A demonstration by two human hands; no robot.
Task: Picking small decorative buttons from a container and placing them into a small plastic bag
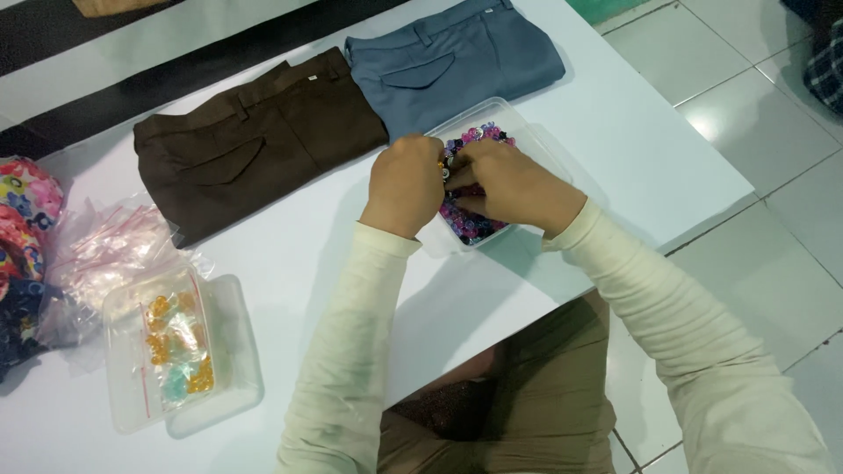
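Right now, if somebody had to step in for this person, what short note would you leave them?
Left hand and right hand are both down in the clear box of pink and purple beads, fingers pinched together on something small; I cannot tell which hand holds it. A second clear box with bagged yellow and blue beads sits by the left elbow. Brown trousers and grey-blue trousers lie folded behind. Most beads remain loose.

**What is on the table, counted**

There are two folded trousers: one brown pair [255, 145] and one blue-grey pair [452, 61]. There are two clear plastic boxes [224, 351] [540, 145]. Two hands [406, 184] [509, 184] are over one box. The beads [470, 224] are too many to count.
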